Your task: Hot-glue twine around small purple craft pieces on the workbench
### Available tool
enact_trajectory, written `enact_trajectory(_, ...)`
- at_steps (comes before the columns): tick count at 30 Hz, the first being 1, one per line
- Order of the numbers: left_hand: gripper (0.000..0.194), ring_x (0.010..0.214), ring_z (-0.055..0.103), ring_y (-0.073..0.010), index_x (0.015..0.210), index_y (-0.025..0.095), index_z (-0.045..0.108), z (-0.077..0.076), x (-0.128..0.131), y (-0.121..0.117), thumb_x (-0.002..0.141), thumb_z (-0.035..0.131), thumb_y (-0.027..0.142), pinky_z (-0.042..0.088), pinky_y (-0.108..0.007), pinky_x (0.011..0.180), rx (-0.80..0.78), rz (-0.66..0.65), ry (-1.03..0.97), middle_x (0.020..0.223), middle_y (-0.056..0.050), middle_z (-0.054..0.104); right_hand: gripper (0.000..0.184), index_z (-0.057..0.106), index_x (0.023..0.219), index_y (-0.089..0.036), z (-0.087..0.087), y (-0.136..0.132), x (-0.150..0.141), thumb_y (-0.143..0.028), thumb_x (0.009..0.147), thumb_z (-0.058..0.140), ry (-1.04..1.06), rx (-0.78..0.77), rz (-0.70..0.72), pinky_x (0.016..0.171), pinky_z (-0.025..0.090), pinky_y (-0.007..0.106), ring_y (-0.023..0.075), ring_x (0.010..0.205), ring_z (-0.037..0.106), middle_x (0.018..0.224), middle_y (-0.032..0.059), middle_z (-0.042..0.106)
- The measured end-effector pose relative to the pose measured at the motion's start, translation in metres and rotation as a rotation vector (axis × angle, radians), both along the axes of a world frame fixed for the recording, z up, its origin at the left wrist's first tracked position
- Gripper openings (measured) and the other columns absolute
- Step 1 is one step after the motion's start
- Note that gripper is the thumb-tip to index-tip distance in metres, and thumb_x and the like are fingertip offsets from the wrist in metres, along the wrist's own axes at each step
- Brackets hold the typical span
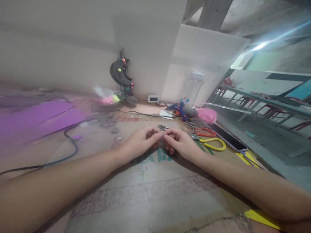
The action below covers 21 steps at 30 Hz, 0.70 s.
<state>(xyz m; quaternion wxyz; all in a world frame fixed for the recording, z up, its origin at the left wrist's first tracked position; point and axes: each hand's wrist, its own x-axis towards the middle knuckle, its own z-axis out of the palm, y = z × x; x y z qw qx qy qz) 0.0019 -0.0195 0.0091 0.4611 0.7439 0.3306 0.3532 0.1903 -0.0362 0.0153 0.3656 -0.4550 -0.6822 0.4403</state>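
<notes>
Both hands meet at the middle of the table, fingertips almost touching. My left hand (pixel 145 139) is closed in a pinch of thumb and forefinger. Facing it, my right hand (pixel 178 142) pinches in the same way. A small purplish bit shows between the fingertips, too small and blurred to name. Just beyond the fingers lies a pair of scissors with pointed metal blades (pixel 162 127) and orange handles (pixel 206 132). Yellow-handled scissors (pixel 216 144) rest right of my right hand, their blades partly hidden behind it.
A blue glue gun (pixel 179 110) stands behind, near grey yarn (pixel 191 112) and a pink bag (pixel 207 115). A phone (pixel 227 137) lies at the right edge. Purple sheets (pixel 43 119) and a dark cable (pixel 73 142) are left. A grey crescent-moon ornament (pixel 120 72) and small clock (pixel 153 98) stand behind.
</notes>
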Motion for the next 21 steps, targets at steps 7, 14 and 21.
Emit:
enact_trajectory(7, 0.023, 0.067, 0.059, -0.0134, 0.095, 0.018, 0.061, 0.0002, 0.0004, 0.0004, 0.087, 0.053, 0.039, 0.044, -0.022, 0.059, 0.012, 0.007, 0.039, 0.081, -0.002, 0.067, 0.023, 0.051, 0.085, -0.018, 0.0035, -0.0010, -0.0020, -0.041, 0.085, 0.057, -0.011, 0.005, -0.032, 0.039, 0.037, 0.017, 0.0068, 0.041, 0.049, 0.053, -0.0070, 0.054)
enact_trajectory(14, 0.021, 0.066, 0.059, -0.0134, 0.091, 0.018, 0.062, 0.0007, 0.0010, 0.0003, 0.086, 0.054, 0.037, 0.043, -0.022, 0.057, 0.046, 0.043, 0.069, 0.078, -0.001, 0.067, 0.023, 0.052, 0.085, -0.019, 0.0019, 0.0001, -0.0010, -0.041, 0.085, 0.058, 0.000, 0.009, -0.022, 0.042, 0.040, 0.018, 0.0076, 0.045, 0.049, 0.055, -0.0063, 0.054)
enact_trajectory(21, 0.020, 0.067, 0.059, -0.0132, 0.092, 0.017, 0.061, 0.0022, 0.0013, 0.0004, 0.086, 0.054, 0.035, 0.044, -0.022, 0.058, 0.009, 0.004, 0.036, 0.080, -0.002, 0.067, 0.027, 0.052, 0.086, -0.019, 0.0006, 0.0027, -0.0005, -0.044, 0.084, 0.059, 0.009, -0.004, -0.026, 0.043, 0.041, 0.019, 0.0078, 0.045, 0.049, 0.054, -0.0060, 0.053)
